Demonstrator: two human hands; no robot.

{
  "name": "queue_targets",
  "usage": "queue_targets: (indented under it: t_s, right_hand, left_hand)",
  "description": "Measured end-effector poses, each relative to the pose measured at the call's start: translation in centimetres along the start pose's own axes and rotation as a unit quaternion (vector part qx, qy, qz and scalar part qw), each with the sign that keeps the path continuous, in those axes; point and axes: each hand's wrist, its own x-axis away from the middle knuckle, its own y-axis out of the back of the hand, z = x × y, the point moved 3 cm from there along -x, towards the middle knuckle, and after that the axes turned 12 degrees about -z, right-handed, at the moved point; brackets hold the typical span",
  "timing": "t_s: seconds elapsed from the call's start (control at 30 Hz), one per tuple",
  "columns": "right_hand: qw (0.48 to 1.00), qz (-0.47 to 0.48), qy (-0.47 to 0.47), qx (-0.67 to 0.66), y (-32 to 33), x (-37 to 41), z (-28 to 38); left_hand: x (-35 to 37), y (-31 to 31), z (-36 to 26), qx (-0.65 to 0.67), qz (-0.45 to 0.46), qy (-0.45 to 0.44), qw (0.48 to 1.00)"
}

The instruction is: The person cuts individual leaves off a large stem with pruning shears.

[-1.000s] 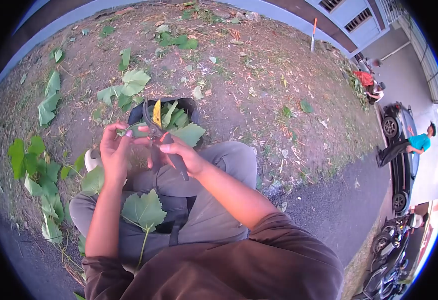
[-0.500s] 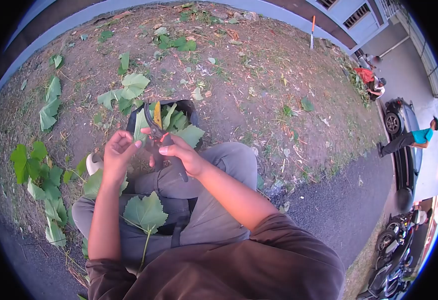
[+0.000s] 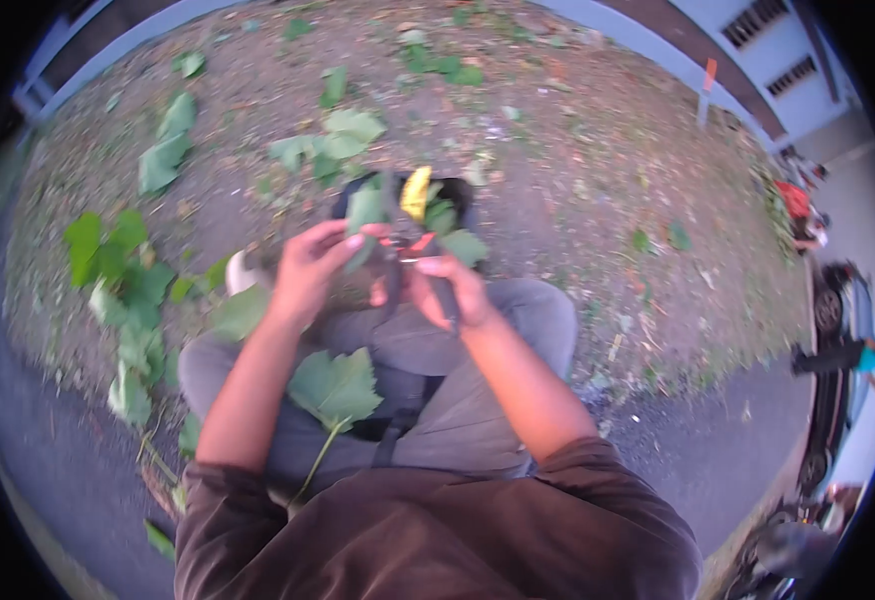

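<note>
My left hand (image 3: 310,268) pinches a green leaf piece (image 3: 366,208) upright between thumb and fingers. Wrapped round the handles of the pruning shears (image 3: 416,195) is my right hand (image 3: 456,288). Their yellow blade and dark blade stand apart, just right of the leaf piece; motion blur softens both. Behind the hands, a black container (image 3: 464,196) holds cut green leaves (image 3: 441,216), partly hidden by the shears. Across my lap lies a large lobed leaf (image 3: 336,388) with a long stem.
Leafy vine cuttings (image 3: 138,290) lie on the ground to my left. More loose leaves (image 3: 348,135) lie beyond the container. An orange-handled tool (image 3: 706,90) stands near the wall. At far right are a parked car (image 3: 830,370), a walking person (image 3: 870,358) and people by a red item.
The view has swung left, so the scene sits further right. The shears' blades and handles are spread wider. My left hand still holds the leaf piece beside them.
</note>
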Motion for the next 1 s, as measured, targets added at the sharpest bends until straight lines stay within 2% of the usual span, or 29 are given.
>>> queue_targets:
  t_s: [0.1,0.2,0.23,0.3,0.33,0.4,0.53,0.7,0.8,1.0]
  right_hand:
    - [0.999,-0.01,-0.001,-0.031,-0.2,-0.1,0.2]
    - [1.0,-0.005,-0.008,-0.011,-0.2,-0.1,0.4]
    - [1.0,-0.004,-0.011,-0.01,-0.3,-0.2,0.3]
    - [1.0,-0.014,-0.005,0.007,-0.2,-0.1,0.2]
    - [1.0,-0.014,-0.007,0.007,-0.3,0.0,0.1]
    - [0.998,-0.057,-0.007,0.006,-0.3,0.0,-0.1]
    - [0.997,-0.07,0.024,0.036,-0.4,-0.3,0.3]
    - [0.996,-0.053,0.036,0.064,-0.8,-0.3,0.0]
    - [0.995,-0.063,0.029,0.068,-0.9,-0.1,-0.2]
    - [0.997,-0.045,0.023,0.062,-0.8,-0.1,-0.3]
  left_hand:
    - [0.0,0.4,0.0,0.028,-0.004,0.019,0.999]
    - [-0.2,0.2,-0.1,0.082,0.019,-0.026,0.996]
    - [-0.3,0.1,-0.2,0.084,0.016,-0.026,0.996]
    - [-0.5,-0.1,-0.6,0.051,0.007,-0.108,0.993]
    - [-0.4,-0.2,-0.6,0.052,0.006,-0.107,0.993]
    - [-0.3,0.3,-0.4,0.052,-0.073,-0.089,0.992]
    - [-1.0,1.4,-0.7,0.045,-0.11,-0.082,0.989]
    - [-0.7,0.7,-0.2,-0.015,-0.083,-0.102,0.991]
    - [-0.2,-0.4,0.1,0.01,-0.053,-0.111,0.992]
    - [-0.2,-0.4,-0.1,0.002,-0.019,-0.062,0.998]
